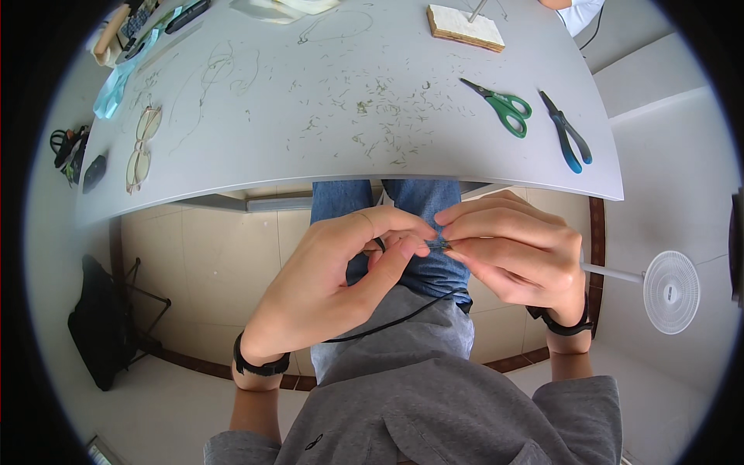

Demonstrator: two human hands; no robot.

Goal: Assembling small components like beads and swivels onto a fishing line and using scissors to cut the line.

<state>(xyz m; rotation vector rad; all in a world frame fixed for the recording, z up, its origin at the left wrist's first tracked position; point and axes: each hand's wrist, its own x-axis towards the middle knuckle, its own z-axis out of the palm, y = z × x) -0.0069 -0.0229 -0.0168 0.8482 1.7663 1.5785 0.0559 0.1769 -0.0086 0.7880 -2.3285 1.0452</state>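
Above my lap, my left hand [329,275] and my right hand [521,246] meet with their fingertips pinched close together. Between them stretches a small, thin, dark greenish strand [436,246], too fine to name exactly. The left thumb and forefinger grip one end, and the right fingertips close on the other. Something dark shows inside the curl of my left fingers, mostly hidden. On the table beyond lie many short greenish clippings [362,107], green-handled scissors [508,110] with their blades closed, and blue-handled pliers [568,136] near the right edge.
A block [465,28] with a rod stands at the back right. Glasses [141,147], a dark lump [94,173] and loose tangled strands [218,70] lie at left. The table's front edge is just beyond my hands. A white fan [671,292] stands right, a black folding chair [105,322] left.
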